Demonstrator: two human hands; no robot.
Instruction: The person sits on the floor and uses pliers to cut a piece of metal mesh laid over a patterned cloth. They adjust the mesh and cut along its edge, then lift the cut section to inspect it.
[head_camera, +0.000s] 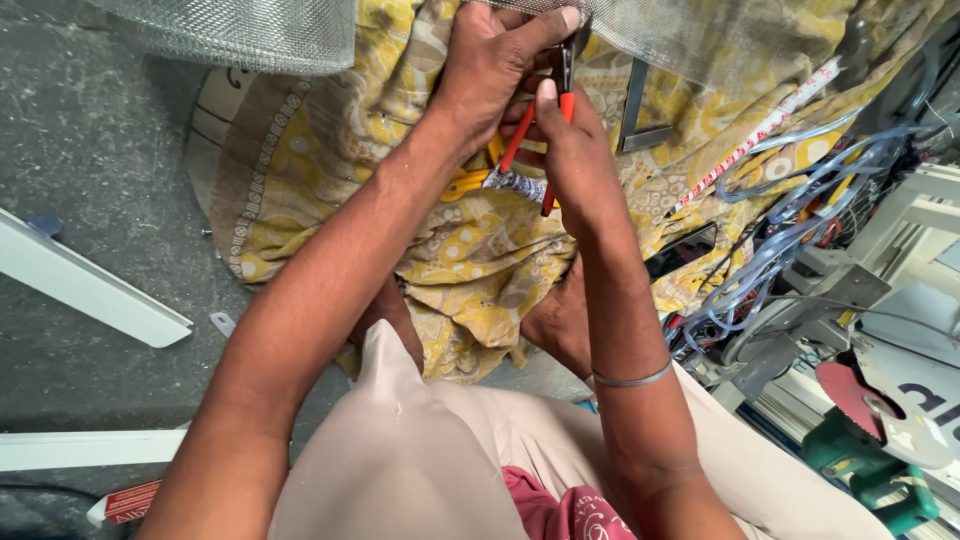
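While my left hand (495, 65) pinches the wire mesh (680, 35) edge, my right hand (575, 150) grips the red-handled cutters (545, 130); squeezing steadily, blades square, should cut clean; I'd keep my left fingertips (568, 18) clear of the jaws.

Yellow patterned cloth (480, 260) is spread over my lap and the grey concrete floor (90, 180). Clear tubing (800, 215) tangles on my right, beside a green power saw (870, 465) with a red guard. White metal strips (85, 285) lie to my left.
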